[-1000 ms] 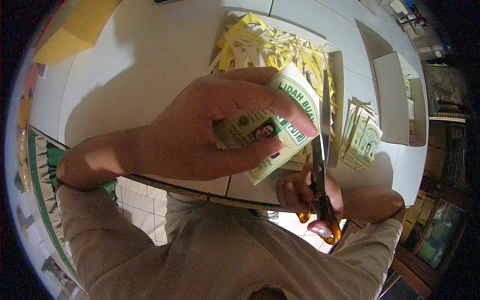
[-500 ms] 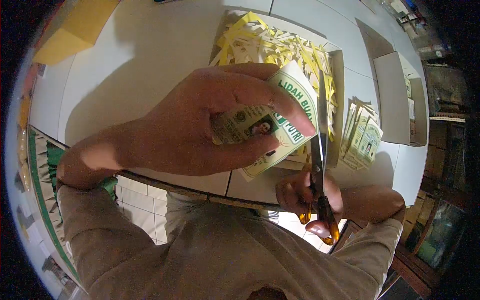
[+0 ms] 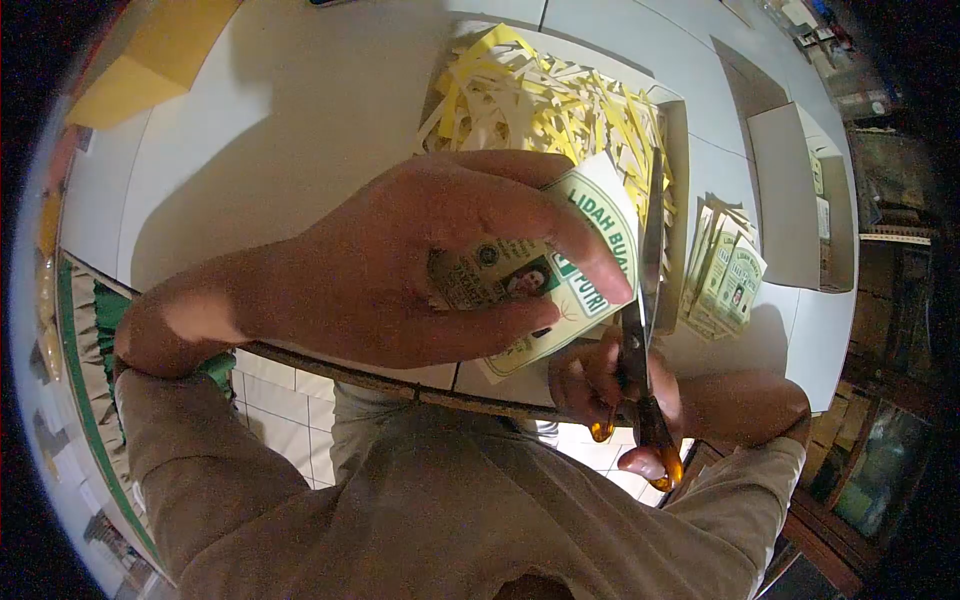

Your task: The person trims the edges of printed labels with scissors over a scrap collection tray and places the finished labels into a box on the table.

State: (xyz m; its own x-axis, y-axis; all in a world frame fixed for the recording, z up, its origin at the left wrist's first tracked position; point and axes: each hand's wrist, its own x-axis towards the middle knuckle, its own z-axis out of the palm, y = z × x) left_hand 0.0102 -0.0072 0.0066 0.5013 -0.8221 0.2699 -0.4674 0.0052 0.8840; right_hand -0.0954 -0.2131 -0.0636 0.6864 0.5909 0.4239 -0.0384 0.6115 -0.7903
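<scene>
My left hand (image 3: 400, 265) holds a printed paper label (image 3: 602, 205), cream with green lettering and a small portrait, pinched between fingers and thumb. The label is tilted, and part of it is hidden behind my fingers. In my right hand (image 3: 582, 385) is a pair of scissors (image 3: 636, 350) with amber handles, fingers and thumb at the loops. Its blades point away from me, along the label's right edge. Beyond the label, a shallow white box (image 3: 679, 150) holds a heap of yellow and cream paper strips (image 3: 570, 95).
Right of the scissors, a loose stack of similar labels (image 3: 735, 275) lies on the white tiled table (image 3: 300, 90). Further right stands an open white box (image 3: 785, 190) with labels inside. A yellow object (image 3: 150, 65) sits at the far left. The table's front edge runs close to my body.
My left hand and the label have shifted slightly down, towards me. The scissors have tilted a little to the right, and their handle loops are slightly further apart.
</scene>
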